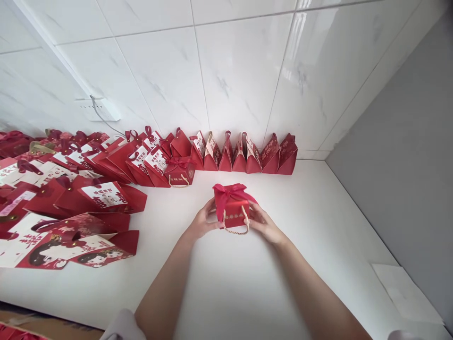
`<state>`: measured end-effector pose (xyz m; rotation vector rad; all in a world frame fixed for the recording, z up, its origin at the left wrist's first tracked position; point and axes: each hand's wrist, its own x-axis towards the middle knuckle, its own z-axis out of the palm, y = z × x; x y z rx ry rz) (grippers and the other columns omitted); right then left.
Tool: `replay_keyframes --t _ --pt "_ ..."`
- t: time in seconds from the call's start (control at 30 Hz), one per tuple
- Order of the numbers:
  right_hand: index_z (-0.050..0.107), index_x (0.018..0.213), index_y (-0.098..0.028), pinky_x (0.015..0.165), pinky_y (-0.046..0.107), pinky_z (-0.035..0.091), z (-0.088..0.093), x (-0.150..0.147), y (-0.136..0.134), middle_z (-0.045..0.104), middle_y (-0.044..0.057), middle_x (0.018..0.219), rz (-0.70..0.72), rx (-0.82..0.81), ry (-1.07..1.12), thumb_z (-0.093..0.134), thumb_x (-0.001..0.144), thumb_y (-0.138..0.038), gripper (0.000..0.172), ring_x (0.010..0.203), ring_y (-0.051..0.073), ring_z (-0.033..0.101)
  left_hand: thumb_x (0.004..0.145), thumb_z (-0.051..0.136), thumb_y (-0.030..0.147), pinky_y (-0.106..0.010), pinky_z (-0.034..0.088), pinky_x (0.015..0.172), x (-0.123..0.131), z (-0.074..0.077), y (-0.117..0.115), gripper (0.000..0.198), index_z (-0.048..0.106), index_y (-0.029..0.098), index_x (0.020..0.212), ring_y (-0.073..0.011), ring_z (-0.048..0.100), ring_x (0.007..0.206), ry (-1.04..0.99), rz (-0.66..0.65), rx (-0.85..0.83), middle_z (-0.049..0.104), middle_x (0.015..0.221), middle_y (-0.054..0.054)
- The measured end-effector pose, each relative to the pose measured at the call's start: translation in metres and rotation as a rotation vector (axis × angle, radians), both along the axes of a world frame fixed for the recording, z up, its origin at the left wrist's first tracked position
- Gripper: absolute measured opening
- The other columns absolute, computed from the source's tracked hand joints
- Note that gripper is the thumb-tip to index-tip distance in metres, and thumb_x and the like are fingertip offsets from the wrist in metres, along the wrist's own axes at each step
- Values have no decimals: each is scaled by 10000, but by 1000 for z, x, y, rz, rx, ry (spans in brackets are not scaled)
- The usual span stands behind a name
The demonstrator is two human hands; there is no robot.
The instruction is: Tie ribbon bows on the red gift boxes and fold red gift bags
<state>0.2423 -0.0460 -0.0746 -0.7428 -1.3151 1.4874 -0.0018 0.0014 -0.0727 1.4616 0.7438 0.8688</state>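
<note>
Between my two hands is a small red gift box [234, 213] with a red ribbon bow on top and a twisted cream rope handle hanging down its front. My left hand [205, 221] grips its left side. On the right side, my right hand [264, 224] is closed against the box, its thumb near the rope handle. The box is over the white tabletop [226, 278]; whether its base touches the surface I cannot tell. A similar bowed box [180, 171] with a rope handle stands farther back, left of my hands.
Several red triangular gift boxes [244, 156] stand in a row along the tiled wall [244, 71]. Many more gift boxes [106, 196] crowd the left side. A socket [97, 109] with a cable is on the wall. A grey panel [406, 156] borders the table's right side.
</note>
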Motion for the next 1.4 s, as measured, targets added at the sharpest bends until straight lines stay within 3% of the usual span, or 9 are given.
replay_keyframes --t 0.2,0.37,0.53,0.77,1.0,1.1,1.23,1.33,1.4 --pt "413 1446 -324 1141 488 367 -3 -9 0 402 49 1538 -150 89 -85 570 935 -433 546 1398 268 403 846 585 583 -454 426 1036 8 -3 -1 631 556 173 1325 -345 543 1254 35 142 -6 590 1356 -154" --pt "452 1405 -299 1103 507 409 -9 -11 0 467 81 1480 -192 41 -104 615 902 -455 551 1330 276 479 846 548 629 -436 398 1068 10 1 -4 641 590 173 1296 -332 529 1279 72 163 -8 609 1345 -135" --pt "375 1438 -310 1107 525 402 -13 -29 -5 425 86 1502 -355 -85 -1 617 894 -481 619 1337 268 468 873 521 610 -441 416 1057 14 2 -5 616 602 164 1289 -326 547 1263 22 188 -29 612 1344 -134" --pt "298 1482 -312 1091 543 419 -13 -39 -7 451 105 1461 -267 -126 103 638 868 -493 725 1290 282 521 892 495 601 -471 399 1088 14 -2 -5 605 601 167 1301 -320 545 1271 -54 203 -17 643 1298 -136" --pt "144 1529 -296 1038 501 479 -14 -43 -7 285 143 1528 -640 173 -188 751 772 -436 981 1371 304 397 915 499 553 -452 455 1037 36 4 -20 609 434 229 1425 -308 525 1288 -45 458 45 554 1397 -126" --pt "158 1533 -267 1043 519 467 -11 -45 -9 306 154 1512 -712 327 -381 795 721 -436 1046 1384 332 361 869 597 519 -443 425 1082 49 9 -26 738 308 241 1489 -312 466 1342 -136 344 98 484 1455 -135" --pt "258 1500 -271 1121 519 378 -4 -44 -13 375 130 1497 -578 372 -396 670 853 -434 784 1383 304 379 851 632 453 -443 444 1072 51 16 -24 649 400 240 1419 -319 449 1349 -229 310 -29 472 1461 -119" --pt "415 1388 -267 1079 489 427 -4 -42 -12 475 111 1426 -530 195 -251 520 952 -435 479 1307 272 479 874 580 438 -464 508 987 44 17 -20 551 437 279 1382 -323 458 1336 -265 367 -160 500 1441 -85" --pt "496 1289 -250 1047 485 453 -7 -40 -10 560 105 1333 -501 72 -192 516 947 -476 410 1212 266 558 881 550 462 -473 529 944 40 16 -18 542 437 302 1387 -327 472 1322 -287 373 -179 520 1425 -72"
